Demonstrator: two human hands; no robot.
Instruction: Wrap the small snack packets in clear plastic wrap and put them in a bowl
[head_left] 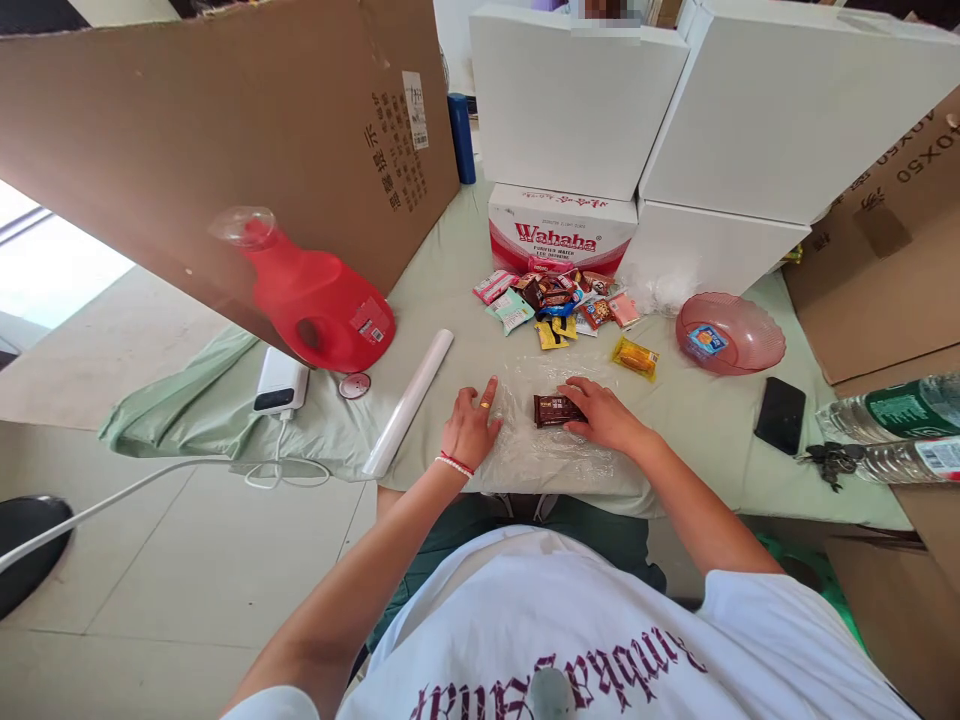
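A clear sheet of plastic wrap [536, 455] lies on the green cloth [697, 440] in front of me. A dark brown snack packet [556, 409] rests on the wrap. My right hand [604, 415] lies over the packet's right end, fingers curled on it. My left hand [470, 428] presses the wrap's left edge with fingers apart; it wears a ring and a red bracelet. A roll of plastic wrap [409, 402] lies just left of my left hand.
A pile of wrapped snacks [559, 305] and a yellow packet [636, 357] lie beyond the wrap. A pink bowl [731, 335], black phone [781, 414], keys and water bottles [892, 425] sit right. A red jug [315, 300], power bank [280, 382], cardboard and white boxes ring the area.
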